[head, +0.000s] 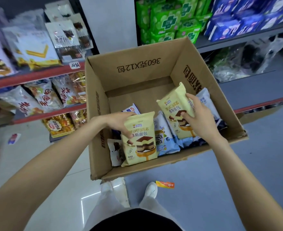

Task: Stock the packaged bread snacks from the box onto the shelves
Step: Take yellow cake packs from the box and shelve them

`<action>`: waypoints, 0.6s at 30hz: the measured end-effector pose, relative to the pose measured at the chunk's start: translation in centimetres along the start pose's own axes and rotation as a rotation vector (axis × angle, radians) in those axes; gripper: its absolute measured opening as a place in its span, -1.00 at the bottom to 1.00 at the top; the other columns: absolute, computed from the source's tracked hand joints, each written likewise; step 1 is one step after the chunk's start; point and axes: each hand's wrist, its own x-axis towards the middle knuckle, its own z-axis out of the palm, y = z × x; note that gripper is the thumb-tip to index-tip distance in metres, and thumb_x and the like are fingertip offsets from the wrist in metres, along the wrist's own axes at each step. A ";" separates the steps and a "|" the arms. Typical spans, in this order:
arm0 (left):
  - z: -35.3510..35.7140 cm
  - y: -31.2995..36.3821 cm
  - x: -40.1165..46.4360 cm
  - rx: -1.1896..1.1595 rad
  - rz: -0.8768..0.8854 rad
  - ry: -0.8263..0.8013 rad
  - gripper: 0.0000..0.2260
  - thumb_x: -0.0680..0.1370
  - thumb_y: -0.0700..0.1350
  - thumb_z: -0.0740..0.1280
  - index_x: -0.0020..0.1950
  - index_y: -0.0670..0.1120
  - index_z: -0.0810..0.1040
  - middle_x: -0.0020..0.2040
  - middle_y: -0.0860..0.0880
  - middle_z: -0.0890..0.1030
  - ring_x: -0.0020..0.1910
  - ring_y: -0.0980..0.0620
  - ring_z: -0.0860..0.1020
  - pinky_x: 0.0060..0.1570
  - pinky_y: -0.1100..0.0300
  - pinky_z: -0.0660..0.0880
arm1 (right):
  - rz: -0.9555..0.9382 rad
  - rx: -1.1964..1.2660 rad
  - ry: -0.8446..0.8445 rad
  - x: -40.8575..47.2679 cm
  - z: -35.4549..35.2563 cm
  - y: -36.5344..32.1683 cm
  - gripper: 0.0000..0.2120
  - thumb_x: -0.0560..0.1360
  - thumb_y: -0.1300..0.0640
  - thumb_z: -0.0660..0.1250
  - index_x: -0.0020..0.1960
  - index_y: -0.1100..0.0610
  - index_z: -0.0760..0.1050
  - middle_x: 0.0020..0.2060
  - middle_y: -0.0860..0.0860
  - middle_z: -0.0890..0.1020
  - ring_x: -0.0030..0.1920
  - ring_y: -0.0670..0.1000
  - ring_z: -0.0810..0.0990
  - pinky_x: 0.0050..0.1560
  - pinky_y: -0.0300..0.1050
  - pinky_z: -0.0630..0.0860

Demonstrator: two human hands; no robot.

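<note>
Currently: left hand (pixel 120 121) gripping one yellow bread pack (pixel 140 139), right hand (pixel 198 117) pinching another (pixel 175 110), both lifting upright inside the box (pixel 137 75), likely for shelving; blue packs (pixel 164 137) lying beneath

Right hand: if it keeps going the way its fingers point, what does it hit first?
The right hand already grips a yellow mousse bread pack. Pointing up-left into the cardboard box, it would probably meet the box's far wall; depth is unclear.
</note>
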 end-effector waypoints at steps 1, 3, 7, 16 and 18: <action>-0.1 0.0 -0.1 0.007 -0.010 0.034 -0.33 0.31 -0.03 0.58 0.31 0.02 0.32 0.19 0.07 0.54 0.14 0.06 0.51 0.15 0.09 0.46 | -0.004 0.010 0.007 0.1 -0.1 -0.1 -0.45 0.53 0.11 0.32 0.45 0.02 0.19 0.23 0.10 0.50 0.07 0.06 0.53 -0.16 -0.05 0.47; -0.4 -0.1 -0.4 -0.013 -0.034 0.113 -0.32 0.29 -0.04 0.59 0.29 0.02 0.30 0.15 0.04 0.56 0.11 0.03 0.53 0.10 0.05 0.50 | -0.009 0.033 0.032 0.1 -0.4 -0.4 -0.45 0.54 0.12 0.31 0.45 0.00 0.17 0.21 0.10 0.50 0.06 0.05 0.54 -0.12 -0.01 0.53; -1.5 -0.6 -2.3 -0.109 -0.004 0.325 -0.40 0.25 -0.03 0.60 0.16 0.04 0.36 0.07 0.10 0.58 0.04 0.09 0.57 -0.05 0.14 0.54 | -0.065 0.058 0.060 0.7 -0.9 -1.3 -0.47 0.53 0.12 0.30 0.43 -0.02 0.18 0.21 0.07 0.51 0.05 0.02 0.57 -0.08 0.10 0.57; -2.9 0.4 -8.4 -0.805 0.142 1.093 -0.32 0.09 0.00 0.64 0.08 0.23 0.39 0.14 0.11 0.52 0.06 0.24 0.55 -0.04 0.22 0.59 | -0.140 0.338 0.149 1.8 -1.7 -6.7 -0.49 0.53 0.13 0.33 0.41 -0.05 0.23 0.14 -0.06 0.56 0.12 -0.03 0.57 0.06 0.09 0.56; -3.7 0.6 -10.2 -0.998 0.190 1.198 -0.30 0.04 0.04 0.64 0.09 0.17 0.42 0.20 0.00 0.55 0.18 0.05 0.55 0.09 -0.03 0.56 | -0.179 0.390 0.192 2.4 -2.3 -8.6 -0.50 0.52 0.12 0.34 0.40 -0.07 0.26 0.11 -0.10 0.57 0.11 -0.11 0.57 0.06 -0.04 0.56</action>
